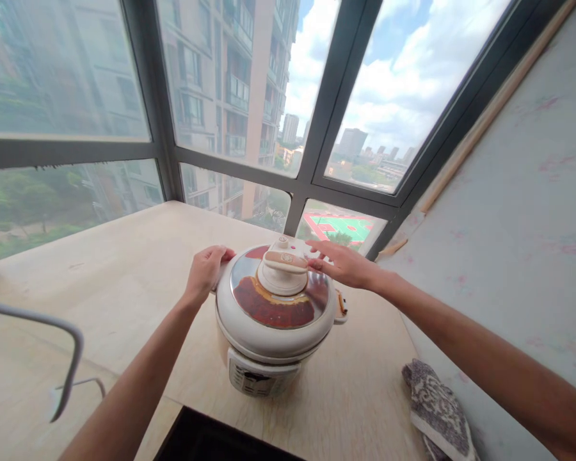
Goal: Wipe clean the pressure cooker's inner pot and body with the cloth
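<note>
A white electric pressure cooker [274, 349] stands upright on the pale windowsill, its lid [273, 301] on top. The lid has a shiny, brown-reflecting centre, a raised lid handle [285, 258] and a small valve knob [283, 242] behind it. My left hand [207, 272] is closed at the cooker's left side handle, which it mostly covers. On the other side, my right hand [342, 262] reaches over the lid with fingers apart. Its fingertips are beside the right end of the lid handle; whether they touch it I cannot tell. The right side handle [340, 308] is uncovered.
A patterned grey-brown cloth [439, 410] lies at the right by the wall. A bent grey metal bar [72, 339] sticks in from the left. A black-edged object [216, 442] sits at the near edge. Dark-framed windows [312, 153] enclose the sill.
</note>
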`<state>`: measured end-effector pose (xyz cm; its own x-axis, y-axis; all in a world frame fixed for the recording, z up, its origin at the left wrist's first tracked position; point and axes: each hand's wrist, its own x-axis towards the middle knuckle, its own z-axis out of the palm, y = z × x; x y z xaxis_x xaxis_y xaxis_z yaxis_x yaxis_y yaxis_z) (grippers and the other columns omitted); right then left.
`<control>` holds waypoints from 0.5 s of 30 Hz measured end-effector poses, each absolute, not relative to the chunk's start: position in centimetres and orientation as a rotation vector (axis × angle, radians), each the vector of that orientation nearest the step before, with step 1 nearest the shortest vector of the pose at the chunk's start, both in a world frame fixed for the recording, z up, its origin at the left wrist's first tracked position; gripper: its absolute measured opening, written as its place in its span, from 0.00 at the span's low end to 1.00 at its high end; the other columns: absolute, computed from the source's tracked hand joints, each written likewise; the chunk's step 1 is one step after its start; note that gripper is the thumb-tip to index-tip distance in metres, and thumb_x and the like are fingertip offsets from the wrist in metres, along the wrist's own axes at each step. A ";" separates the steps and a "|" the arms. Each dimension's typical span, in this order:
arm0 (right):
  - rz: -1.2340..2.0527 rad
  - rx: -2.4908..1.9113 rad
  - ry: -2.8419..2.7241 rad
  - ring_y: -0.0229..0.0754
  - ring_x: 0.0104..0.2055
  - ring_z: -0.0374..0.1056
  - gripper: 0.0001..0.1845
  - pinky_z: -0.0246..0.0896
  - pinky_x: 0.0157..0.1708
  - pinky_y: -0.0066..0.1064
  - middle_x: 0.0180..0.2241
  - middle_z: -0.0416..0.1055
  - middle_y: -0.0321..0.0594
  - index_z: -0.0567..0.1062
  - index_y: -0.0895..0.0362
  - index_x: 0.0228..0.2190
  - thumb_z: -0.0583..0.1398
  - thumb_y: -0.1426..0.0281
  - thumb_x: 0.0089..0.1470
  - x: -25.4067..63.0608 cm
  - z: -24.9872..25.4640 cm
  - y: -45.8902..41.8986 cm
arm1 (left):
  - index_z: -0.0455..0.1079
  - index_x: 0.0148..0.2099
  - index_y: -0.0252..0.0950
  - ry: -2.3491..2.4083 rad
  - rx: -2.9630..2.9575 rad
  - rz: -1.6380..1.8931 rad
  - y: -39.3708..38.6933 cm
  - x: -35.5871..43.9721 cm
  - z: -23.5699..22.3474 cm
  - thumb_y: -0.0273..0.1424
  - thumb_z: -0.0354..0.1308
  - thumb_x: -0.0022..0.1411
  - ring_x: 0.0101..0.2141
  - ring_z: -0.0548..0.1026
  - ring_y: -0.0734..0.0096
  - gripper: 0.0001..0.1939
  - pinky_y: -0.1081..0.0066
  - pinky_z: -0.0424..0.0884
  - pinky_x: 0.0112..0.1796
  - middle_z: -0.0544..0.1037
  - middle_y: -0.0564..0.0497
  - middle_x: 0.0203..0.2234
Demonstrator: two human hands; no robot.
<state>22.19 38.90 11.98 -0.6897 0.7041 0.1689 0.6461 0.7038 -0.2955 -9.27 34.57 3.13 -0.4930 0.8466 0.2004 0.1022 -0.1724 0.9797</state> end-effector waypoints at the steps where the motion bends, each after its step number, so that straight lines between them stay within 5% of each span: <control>1: 0.330 -1.156 -2.595 0.52 0.49 0.72 0.38 0.64 0.53 0.46 0.57 0.70 0.53 0.66 0.56 0.63 0.52 0.45 0.63 23.7 11.0 39.1 | 0.76 0.27 0.34 1.564 1.108 1.703 34.4 -9.2 3.2 0.42 0.56 0.48 0.33 0.76 0.62 0.16 0.68 0.70 0.38 0.80 0.45 0.28; 5: 0.517 -1.390 -2.274 0.53 0.54 0.69 0.36 0.63 0.56 0.47 0.60 0.66 0.54 0.67 0.56 0.61 0.54 0.46 0.61 28.5 6.3 38.3 | 0.77 0.29 0.35 1.635 1.077 1.646 34.0 -9.2 3.4 0.42 0.57 0.47 0.30 0.74 0.64 0.16 0.70 0.68 0.30 0.80 0.47 0.29; 8: 0.891 -1.491 -1.989 0.50 0.47 0.73 0.37 0.70 0.39 0.38 0.52 0.72 0.54 0.69 0.58 0.55 0.56 0.42 0.57 29.5 3.5 36.1 | 0.78 0.32 0.34 1.628 1.068 1.639 34.1 -9.2 3.3 0.42 0.59 0.48 0.30 0.74 0.64 0.16 0.71 0.66 0.27 0.81 0.47 0.31; 11: 1.410 -1.350 -1.691 0.41 0.29 0.71 0.35 0.58 0.21 0.26 0.32 0.74 0.42 0.70 0.58 0.42 0.55 0.38 0.54 28.3 1.6 33.8 | 0.78 0.32 0.34 1.581 1.041 1.685 34.2 -9.1 3.1 0.40 0.61 0.49 0.32 0.75 0.63 0.14 0.69 0.68 0.29 0.81 0.47 0.31; 15: 1.552 -1.142 -1.235 0.30 0.18 0.54 0.31 0.45 0.16 0.23 0.21 0.62 0.29 0.67 0.56 0.34 0.61 0.40 0.49 25.9 0.9 32.2 | 0.77 0.32 0.36 1.418 0.843 1.838 33.6 -8.7 2.5 0.33 0.62 0.49 0.36 0.77 0.64 0.08 0.70 0.73 0.36 0.81 0.49 0.31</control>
